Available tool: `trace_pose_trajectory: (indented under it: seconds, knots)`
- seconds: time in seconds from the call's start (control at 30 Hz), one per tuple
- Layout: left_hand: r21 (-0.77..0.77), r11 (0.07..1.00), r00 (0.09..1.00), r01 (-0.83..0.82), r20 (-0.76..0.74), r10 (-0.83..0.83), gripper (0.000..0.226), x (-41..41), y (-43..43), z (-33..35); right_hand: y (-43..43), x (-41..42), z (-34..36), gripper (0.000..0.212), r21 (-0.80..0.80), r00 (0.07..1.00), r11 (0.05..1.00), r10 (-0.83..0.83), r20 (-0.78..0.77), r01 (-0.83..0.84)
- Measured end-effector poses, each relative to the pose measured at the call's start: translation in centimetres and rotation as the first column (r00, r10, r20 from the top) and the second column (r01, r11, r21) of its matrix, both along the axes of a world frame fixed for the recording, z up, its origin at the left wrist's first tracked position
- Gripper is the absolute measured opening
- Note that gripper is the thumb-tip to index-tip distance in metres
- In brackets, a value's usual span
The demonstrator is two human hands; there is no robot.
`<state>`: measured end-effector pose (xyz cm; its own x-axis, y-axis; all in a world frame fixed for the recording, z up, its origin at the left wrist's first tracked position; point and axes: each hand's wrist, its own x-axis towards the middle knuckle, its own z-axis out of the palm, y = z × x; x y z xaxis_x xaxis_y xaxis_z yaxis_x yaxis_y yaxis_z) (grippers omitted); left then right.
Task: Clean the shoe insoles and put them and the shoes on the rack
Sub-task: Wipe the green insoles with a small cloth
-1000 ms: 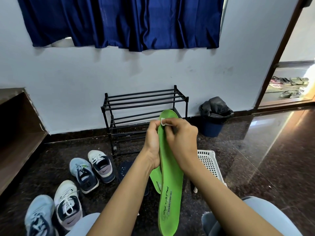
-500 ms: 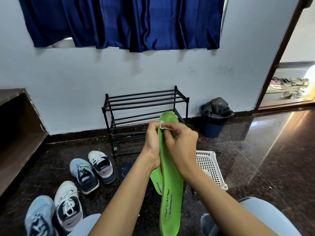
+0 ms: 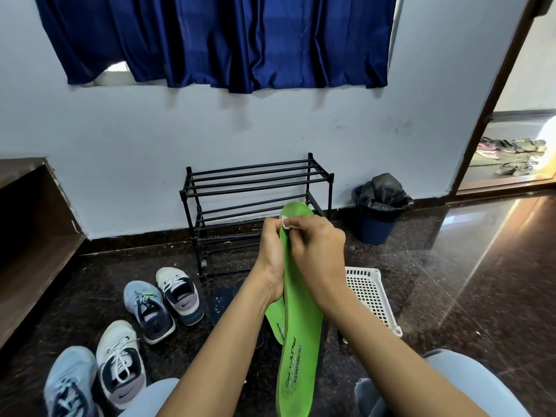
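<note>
The person holds a long green insole (image 3: 296, 311) up in front of the body, with the toe end pointing away and the heel end low, between the knees. The left hand (image 3: 272, 254) grips the left edge of this insole in its upper half, the fingers curled round the edge. The right hand (image 3: 319, 251) is at the same height on the other side. Its thumb and fingers pinch a small white wipe (image 3: 285, 224) and press it on the green surface, just below the toe end.

A second green insole (image 3: 275, 319) lies on the dark floor (image 3: 451, 296), partly hidden behind the left wrist and the held insole. Just to the left of it lies a dark insole (image 3: 221, 299). The black rack (image 3: 255, 182) stands against the white wall behind the hands, and I see nothing on its bars.

Four shoes stand on the floor at the left. A blue shoe (image 3: 149, 311) and a white shoe (image 3: 180, 291) stand side by side near the rack. Another blue shoe (image 3: 70, 383) and another white shoe (image 3: 122, 362) are closer to the person's left knee.

A white basket (image 3: 365, 293) lies on the floor at the right, partly behind the right forearm. A blue bin (image 3: 374, 230) with a black bag stands beside the rack, near the wall. A dark blue curtain (image 3: 225, 40) hangs above.
</note>
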<state>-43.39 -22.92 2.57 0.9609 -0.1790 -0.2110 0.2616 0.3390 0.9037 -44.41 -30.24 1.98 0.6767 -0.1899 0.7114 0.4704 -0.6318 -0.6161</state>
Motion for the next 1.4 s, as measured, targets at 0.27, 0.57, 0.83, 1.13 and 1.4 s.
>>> trace_pose_trajectory:
  seconds: [0.27, 0.57, 0.83, 1.13, 1.4]
  knots:
    - [0.007, 1.000, 1.000, 0.002, 0.004, -0.002, 0.056, -0.1, -0.4, -0.2, -0.5, 0.7, 0.1, 0.022, 0.049, 1.000, 0.999, -0.018, -0.017, 0.019]
    - [0.010, 1.000, 1.000, 0.027, 0.010, -0.027, 0.057, -0.4, -0.8, 0.0, -1.5, 1.7, 0.9, 0.019, 0.012, 0.998, 0.999, -0.045, -0.034, 0.045]
    - [0.014, 1.000, 1.000, 0.001, 0.023, -0.001, 0.054, -0.2, -0.3, 0.1, -0.6, 0.7, 0.0, 0.020, -0.006, 0.999, 1.000, -0.027, -0.028, 0.027]
    - [0.010, 1.000, 1.000, 0.015, 0.023, -0.015, 0.054, -0.3, -0.4, 0.2, -0.6, 0.7, 0.0, 0.021, 0.037, 1.000, 0.999, -0.024, -0.008, 0.024]
    - [0.019, 0.999, 0.999, 0.033, 0.018, -0.033, 0.056, -0.5, -0.8, 0.2, -1.7, 1.9, 1.0, 0.021, -0.020, 0.996, 0.996, -0.084, -0.014, 0.084]
